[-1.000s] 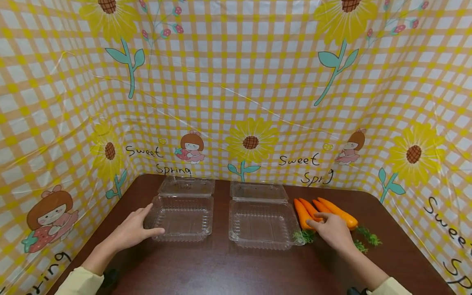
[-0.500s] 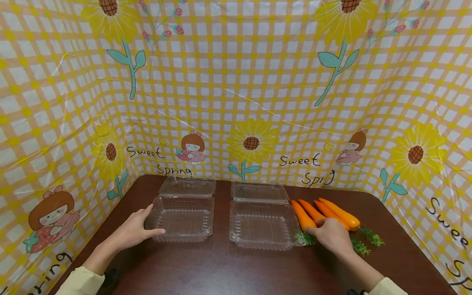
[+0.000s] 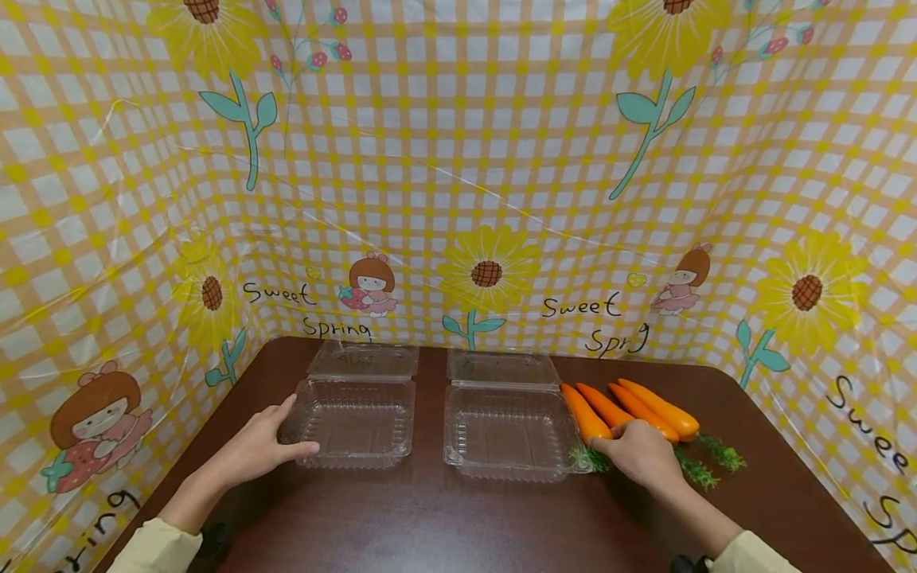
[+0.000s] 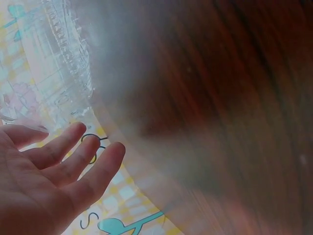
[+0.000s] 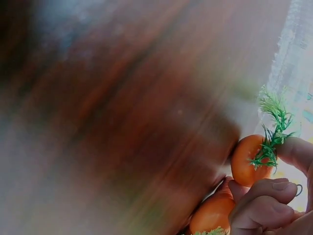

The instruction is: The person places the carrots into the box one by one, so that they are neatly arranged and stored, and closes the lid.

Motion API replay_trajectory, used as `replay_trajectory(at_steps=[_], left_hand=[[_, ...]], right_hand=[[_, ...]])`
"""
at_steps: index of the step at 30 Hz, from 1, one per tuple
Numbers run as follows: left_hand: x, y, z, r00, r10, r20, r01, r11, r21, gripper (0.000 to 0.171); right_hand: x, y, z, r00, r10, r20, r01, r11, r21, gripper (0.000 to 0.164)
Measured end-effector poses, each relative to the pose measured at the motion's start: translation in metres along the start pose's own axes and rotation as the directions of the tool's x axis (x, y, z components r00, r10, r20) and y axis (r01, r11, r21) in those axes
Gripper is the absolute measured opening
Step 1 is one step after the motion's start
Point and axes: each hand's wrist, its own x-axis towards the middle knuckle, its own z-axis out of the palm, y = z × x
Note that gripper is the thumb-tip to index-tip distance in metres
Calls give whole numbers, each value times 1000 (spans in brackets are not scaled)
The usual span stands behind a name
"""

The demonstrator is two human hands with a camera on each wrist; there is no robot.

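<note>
- My right hand (image 3: 641,456) pinches the leafy end of the leftmost carrot (image 3: 583,412) between thumb and fingers.
- That carrot lies just beside the right clamshell container (image 3: 501,471), its long axis slanting away from me, narrow tip far and slightly left, green fronds (image 3: 589,458) toward me.
- Three other carrots (image 3: 657,410) slant similarly to its right.
- My left hand (image 3: 261,446), fingers extended, is at the left clamshell container's (image 3: 351,460) left edge.
</note>
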Motion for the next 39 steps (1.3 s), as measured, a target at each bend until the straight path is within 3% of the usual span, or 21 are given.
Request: replay_trajectory(at_steps=[16,31,39], left_hand=[[2,1,-5,1000,-4,2,4,1000,10,107],[3,-2,-6,1000,3,30,-3,1000,8,108],[1,-1,-6,999,9,35,-10,1000,4,109]], right_hand=[[1,-6,-23,999,42,28,-45,994,101,41],[10,-29,-58,998,19,58,-30,982,189,71],[19,-51,-67,998,-32,56,22,983,181,68]])
